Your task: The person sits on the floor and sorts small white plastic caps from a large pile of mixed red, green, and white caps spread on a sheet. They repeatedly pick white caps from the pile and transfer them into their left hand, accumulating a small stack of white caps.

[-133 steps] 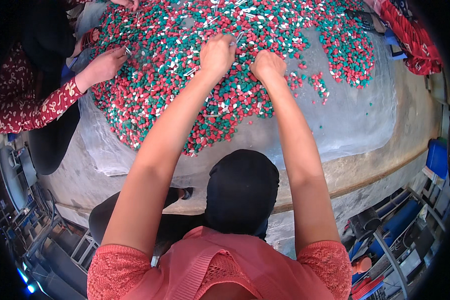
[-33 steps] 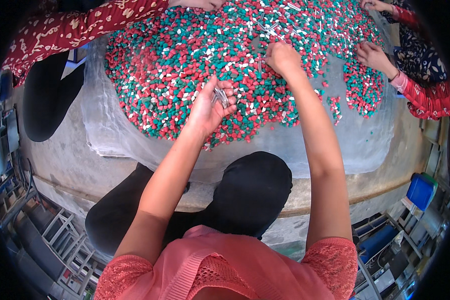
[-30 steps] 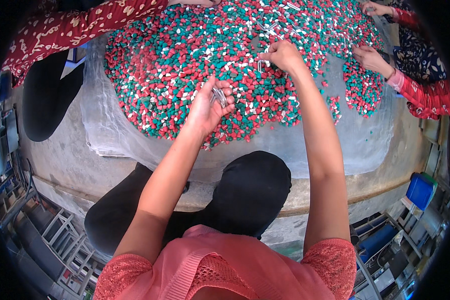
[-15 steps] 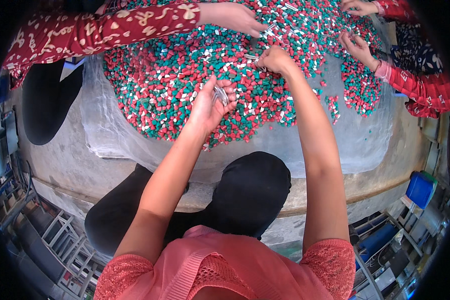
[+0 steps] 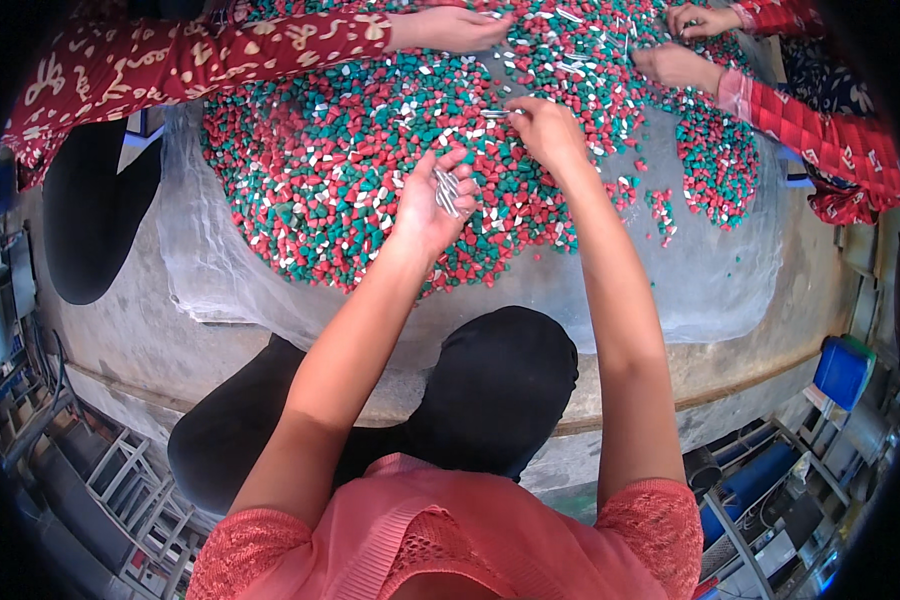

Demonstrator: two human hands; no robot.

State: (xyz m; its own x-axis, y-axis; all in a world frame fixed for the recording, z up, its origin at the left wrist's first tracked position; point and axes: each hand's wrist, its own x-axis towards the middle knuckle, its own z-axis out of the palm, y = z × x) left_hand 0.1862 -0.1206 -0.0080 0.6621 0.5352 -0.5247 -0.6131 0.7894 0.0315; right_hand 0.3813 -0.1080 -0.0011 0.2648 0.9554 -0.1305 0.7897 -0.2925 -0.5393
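Observation:
My left hand is palm up over the near part of a wide heap of small red, green and white pieces, many of them cone-shaped. Its fingers curl loosely round several thin silvery metal rods. Further off and to the right, my right hand is just above the heap, thumb and fingertips closed on a short silvery rod. More such rods lie scattered on the far part of the heap.
A co-worker's hand with a patterned red sleeve reaches in from the left. Another person's hands work at the right. The heap rests on a translucent plastic sheet over a concrete surface. A blue container stands at the right.
My right hand has drawn slightly nearer, its fingertips on the rod. The left co-worker's hand has shifted away and turned; the right-hand person's nearer hand has moved left and farther away.

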